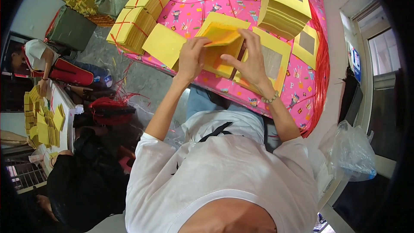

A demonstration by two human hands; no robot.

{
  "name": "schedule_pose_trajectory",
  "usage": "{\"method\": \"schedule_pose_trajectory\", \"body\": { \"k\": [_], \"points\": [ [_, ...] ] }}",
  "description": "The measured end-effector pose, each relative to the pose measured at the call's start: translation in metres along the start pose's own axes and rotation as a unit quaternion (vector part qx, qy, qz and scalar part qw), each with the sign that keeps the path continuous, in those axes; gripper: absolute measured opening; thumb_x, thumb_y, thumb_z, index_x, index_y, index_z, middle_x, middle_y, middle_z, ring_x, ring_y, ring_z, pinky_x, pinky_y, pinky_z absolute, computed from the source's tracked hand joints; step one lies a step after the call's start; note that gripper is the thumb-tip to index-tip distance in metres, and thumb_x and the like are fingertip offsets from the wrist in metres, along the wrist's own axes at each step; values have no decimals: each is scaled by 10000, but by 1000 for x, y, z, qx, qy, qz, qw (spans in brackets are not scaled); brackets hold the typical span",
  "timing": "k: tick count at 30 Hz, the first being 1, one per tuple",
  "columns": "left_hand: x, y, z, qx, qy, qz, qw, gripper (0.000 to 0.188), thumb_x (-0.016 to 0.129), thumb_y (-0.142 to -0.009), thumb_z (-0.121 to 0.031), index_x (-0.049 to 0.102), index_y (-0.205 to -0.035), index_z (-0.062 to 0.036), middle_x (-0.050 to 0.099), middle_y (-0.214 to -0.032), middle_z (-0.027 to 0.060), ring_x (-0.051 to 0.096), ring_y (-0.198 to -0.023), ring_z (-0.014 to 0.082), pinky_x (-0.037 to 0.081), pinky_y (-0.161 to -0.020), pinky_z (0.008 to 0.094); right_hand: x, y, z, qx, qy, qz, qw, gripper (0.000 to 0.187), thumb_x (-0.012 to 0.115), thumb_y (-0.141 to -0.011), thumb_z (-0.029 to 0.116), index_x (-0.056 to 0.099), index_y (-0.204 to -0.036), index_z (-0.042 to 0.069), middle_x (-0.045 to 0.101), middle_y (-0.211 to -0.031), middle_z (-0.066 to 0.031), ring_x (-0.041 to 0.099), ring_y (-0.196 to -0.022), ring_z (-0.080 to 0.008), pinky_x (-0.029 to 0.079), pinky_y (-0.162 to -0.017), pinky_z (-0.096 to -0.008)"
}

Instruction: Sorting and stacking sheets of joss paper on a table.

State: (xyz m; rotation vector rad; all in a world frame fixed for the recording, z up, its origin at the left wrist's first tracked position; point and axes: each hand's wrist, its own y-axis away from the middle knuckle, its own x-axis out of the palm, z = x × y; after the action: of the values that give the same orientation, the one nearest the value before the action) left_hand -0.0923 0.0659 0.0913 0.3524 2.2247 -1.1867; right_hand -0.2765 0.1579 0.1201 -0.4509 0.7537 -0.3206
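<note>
Folded yellow paper sheet (222, 34): raised, left of the tall yellow paper stack (282, 19).
Left hand (191, 58): your fingers seem to pinch its left edge.
Right hand (253, 60): your fingers spread; contact unclear.
Crease: uneven pull could skew the fold.
Edge: your left forearm (169, 105) could sweep the flat yellow sheet (163, 43), farther left, off the pink printed desk (187, 6).
Open room: left of that stack, beyond your hands.
</note>
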Motion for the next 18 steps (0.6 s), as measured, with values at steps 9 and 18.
{"method": "schedule_pose_trajectory", "body": {
  "k": [9, 18],
  "points": [
    [-7, 9, -11, -179, 414, -46, 892, 251, 465, -958, -61, 521, -1193, 6, 597, -1073, 51, 540, -1017, 122, 429, -882, 281, 14, -8, -36, 74, -197, -47, 977, 1141, 845, -663, 253, 63, -1464, 29, 218, -1470, -196, 245, -1374, -294, 290, -1101, -429],
    [0, 16, 0, -220, 476, 45, 850, 308, 479, -976, -152, 492, -1241, 4, 575, -1135, 45, 522, -1040, 112, 421, -901, 271, 25, -14, -40, 91, -309, 128, 938, 1171, 871, -616, 245, 90, -1474, 84, 265, -1456, -153, 274, -1360, -272, 290, -1089, -437]
  ]
}}
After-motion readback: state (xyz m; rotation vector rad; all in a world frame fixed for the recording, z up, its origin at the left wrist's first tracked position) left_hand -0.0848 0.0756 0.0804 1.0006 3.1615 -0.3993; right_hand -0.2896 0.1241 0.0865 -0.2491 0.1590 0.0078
